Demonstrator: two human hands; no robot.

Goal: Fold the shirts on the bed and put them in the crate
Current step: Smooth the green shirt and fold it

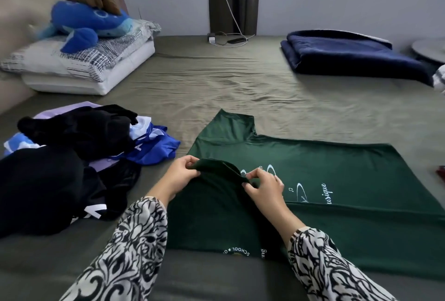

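A green shirt (313,175) lies spread flat on the bed (216,88), printed side up, with pale lettering and swirls showing near its middle. Its near sleeve is lifted and folded inward over the body of the shirt. The left hand (179,175) pinches the left end of that sleeve's hem between thumb and fingers, and the right hand (263,188) pinches the other end, so the hem hangs as a raised ridge between the two hands. Both forearms wear black-and-white patterned sleeves (130,247).

To the left of the shirt, close by, sits a loose pile of clothes (79,146): black pieces on top, with blue, white and lilac cloth under them. At the far left of the bed, against the headboard, pillows (79,64) are stacked, and a blue plush toy (89,23) rests on them. A folded navy blanket (349,52) lies at the far right. Near the wall a phone (237,40) lies beside a white charger with its cable.
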